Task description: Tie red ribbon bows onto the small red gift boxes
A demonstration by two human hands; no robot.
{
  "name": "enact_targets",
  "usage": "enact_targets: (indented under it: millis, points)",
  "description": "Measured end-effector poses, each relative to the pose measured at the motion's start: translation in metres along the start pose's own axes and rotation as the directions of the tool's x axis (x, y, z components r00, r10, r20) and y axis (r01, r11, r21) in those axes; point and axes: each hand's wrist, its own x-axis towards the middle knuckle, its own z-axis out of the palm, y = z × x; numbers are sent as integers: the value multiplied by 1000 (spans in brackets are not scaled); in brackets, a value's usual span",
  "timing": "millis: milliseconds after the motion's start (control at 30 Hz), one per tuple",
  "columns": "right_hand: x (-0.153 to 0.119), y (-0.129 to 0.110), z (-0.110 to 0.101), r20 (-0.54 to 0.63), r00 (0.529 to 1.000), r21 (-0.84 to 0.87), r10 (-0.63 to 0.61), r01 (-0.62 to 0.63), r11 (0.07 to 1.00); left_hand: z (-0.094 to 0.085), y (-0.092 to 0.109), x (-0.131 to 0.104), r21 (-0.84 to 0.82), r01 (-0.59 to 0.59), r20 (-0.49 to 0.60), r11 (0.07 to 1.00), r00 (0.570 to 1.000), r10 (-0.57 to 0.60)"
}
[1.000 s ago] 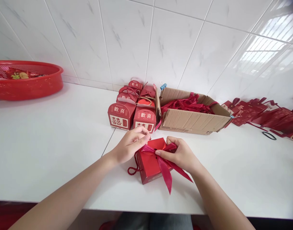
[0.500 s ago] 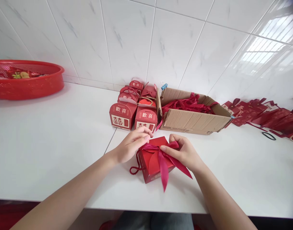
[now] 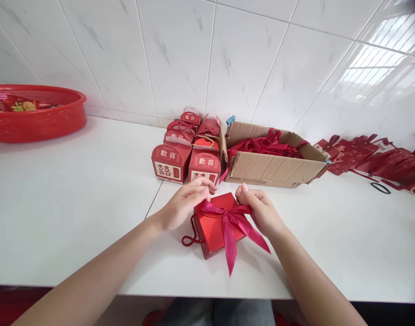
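Observation:
A red gift box (image 3: 210,228) lies on the white table in front of me, tied with a dark pink ribbon (image 3: 229,235) in a bow whose two tails hang over the near side. A twisted red cord loops out at its left. My left hand (image 3: 185,203) is at the bow's left loop, its lower fingers curled on the ribbon and the upper ones partly stretched. On the other side, my right hand (image 3: 259,208) has its fingers curled at the right loop, with the thumb raised. The fingertips on the ribbon are partly hidden.
Several red boxes with white lettering (image 3: 169,163) stand behind. Beside them a cardboard box (image 3: 268,170) holds loose ribbons (image 3: 261,147). Red bags (image 3: 387,158) and a black ring (image 3: 380,188) lie at right. A red basket (image 3: 58,120) stands at left by the tiled wall.
My right thumb has lifted off the bow's knot, and that hand now sits at the right loop. My left hand stays at the left loop. The view has shifted slightly.

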Motion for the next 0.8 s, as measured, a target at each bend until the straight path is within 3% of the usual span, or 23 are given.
enact_targets:
  millis: [200,467,800]
  points:
    - [1,1,-2,-13,1000,27,25,-24,999,1,1,0,-1,16,33,1000,999,-16]
    - [1,-4,-9,116,993,144,-4,-13,990,2,0,0,-5,-3,108,1000,994,3]
    - [3,-1,-5,196,981,82,1,-17,997,5,1,1,-56,-3,151,998,988,11]
